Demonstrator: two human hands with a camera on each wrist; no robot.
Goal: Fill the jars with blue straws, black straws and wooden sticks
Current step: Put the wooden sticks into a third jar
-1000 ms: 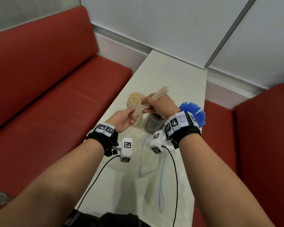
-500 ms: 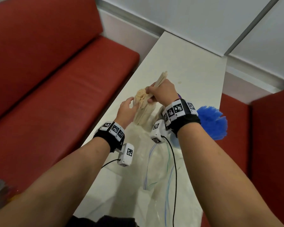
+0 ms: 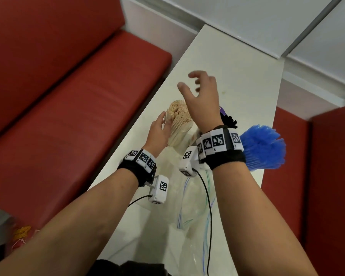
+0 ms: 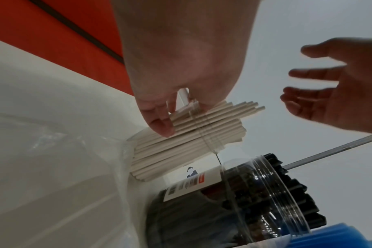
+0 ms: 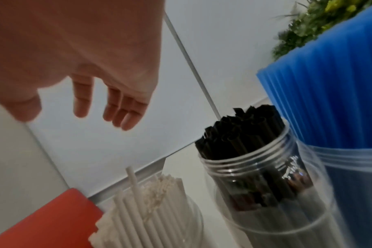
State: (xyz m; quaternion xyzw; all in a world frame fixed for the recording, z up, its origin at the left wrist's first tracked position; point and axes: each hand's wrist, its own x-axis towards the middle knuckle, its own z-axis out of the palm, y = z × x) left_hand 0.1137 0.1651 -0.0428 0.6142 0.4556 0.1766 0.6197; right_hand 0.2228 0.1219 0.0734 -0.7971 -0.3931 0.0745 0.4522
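Observation:
A clear jar packed with wooden sticks stands near the left edge of the white table. My left hand holds the jar's side; in the left wrist view its thumb and fingers curl round the jar of sticks. My right hand hovers above the jar, fingers spread, holding nothing; it is also seen open from the right wrist. Beside the stick jar stand a jar of black straws and a jar of blue straws.
Crumpled clear plastic bags lie on the table between my forearms. Red bench seats flank the table on both sides, and a white wall panel closes the far end. A green plant shows behind the blue straws.
My right hand pushed its bundle of wooden sticks down into the jar, let go and rose open above it. My left hand shifted from the bundle to the jar's side.

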